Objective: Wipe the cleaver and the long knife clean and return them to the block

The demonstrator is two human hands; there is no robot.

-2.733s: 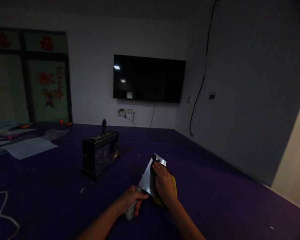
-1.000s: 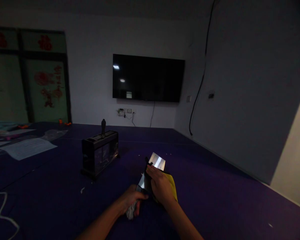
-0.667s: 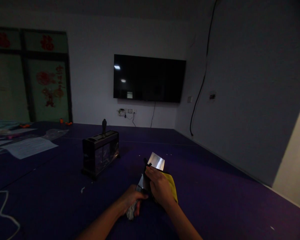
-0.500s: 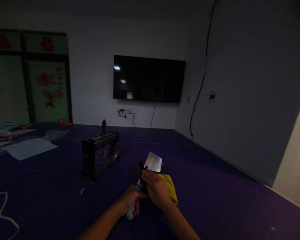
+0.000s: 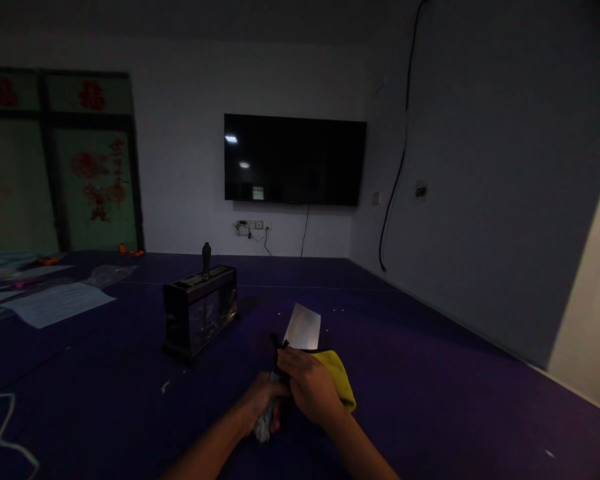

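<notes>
Partly beneath right hand (image 5: 310, 383), metal blade (image 5: 303, 328)

Left hand (image 5: 260, 400) had the wide-bladed knife (image 5: 303, 327) by its kinda wrapped-looking handle (image 5: 263, 425), right hand (image 5: 311, 383) held a yellow-and-black cloth (image 5: 339, 377) against the blade. Knife block (image 5: 200, 313) stood off left, purple tabletop (image 5: 430, 400) underneath, TV (image 5: 295, 160) up behind.

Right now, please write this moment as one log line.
left hand: grips cleaver by handle | right hand: holds yellow cloth over cleaver | knife block: upright, left of cleaver
</notes>
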